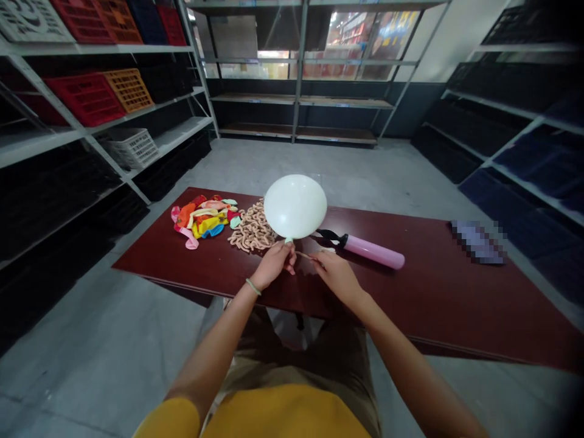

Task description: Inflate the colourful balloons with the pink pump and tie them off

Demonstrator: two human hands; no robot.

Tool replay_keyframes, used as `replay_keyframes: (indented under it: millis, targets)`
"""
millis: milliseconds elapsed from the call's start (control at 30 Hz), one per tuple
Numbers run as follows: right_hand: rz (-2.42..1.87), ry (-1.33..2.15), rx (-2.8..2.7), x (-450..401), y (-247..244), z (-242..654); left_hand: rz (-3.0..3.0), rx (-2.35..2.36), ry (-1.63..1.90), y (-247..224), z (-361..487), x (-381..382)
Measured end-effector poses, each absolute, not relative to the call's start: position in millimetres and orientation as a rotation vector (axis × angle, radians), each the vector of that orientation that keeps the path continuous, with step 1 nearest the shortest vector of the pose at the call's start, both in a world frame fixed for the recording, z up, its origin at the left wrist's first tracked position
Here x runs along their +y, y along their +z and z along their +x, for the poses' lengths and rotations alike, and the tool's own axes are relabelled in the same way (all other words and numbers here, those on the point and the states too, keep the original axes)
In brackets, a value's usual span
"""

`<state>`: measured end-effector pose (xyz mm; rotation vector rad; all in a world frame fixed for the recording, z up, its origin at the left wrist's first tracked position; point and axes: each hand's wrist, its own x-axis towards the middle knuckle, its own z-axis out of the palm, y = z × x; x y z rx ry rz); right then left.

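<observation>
Whitish-green rubber is standing round and taut just beyond my left hand [272, 266]: one inflated balloon [295, 205], its neck meeting my fingertips. One thin tan strand [303, 255] is bridging the gap between my left hand and my right hand [335, 277]. To the left of my grip, one pile of curled tan pieces [252, 231] is lying close by, too many and too tangled for counting. Farther left, one heap of limp balloons [207, 219] is spreading in several colours, overlapping too much for a sure number. One pump [373, 251], pink with a black end, is resting just beyond and to the right of my right hand. One blurred item [477, 242] is lying well to the right. All of these are sharing one dark red table [438, 292] under my hands.

Both my forearms are slanting inward over the near edge, hands almost meeting, backs turned upward. One bracelet [253, 287] is circling my left wrist. My left fingers are closing together around the balloon's neck; whether they are also holding the strand, I cannot tell. My right fingers are pinching the strand's other end.
</observation>
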<state>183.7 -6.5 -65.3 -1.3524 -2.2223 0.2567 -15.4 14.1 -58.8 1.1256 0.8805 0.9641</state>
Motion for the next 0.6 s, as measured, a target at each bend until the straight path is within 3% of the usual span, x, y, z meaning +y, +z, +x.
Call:
replay_keyframes:
  millis: [333, 600]
  targets:
    - [-1.391, -0.057, -2.282, -35, -58, 205, 1.162, 1.032, 0.736, -86, 7, 6]
    - [-1.368, 0.082, -2.216, -39, -57, 202, 0.702, 0.733, 0.911, -71, 15, -2]
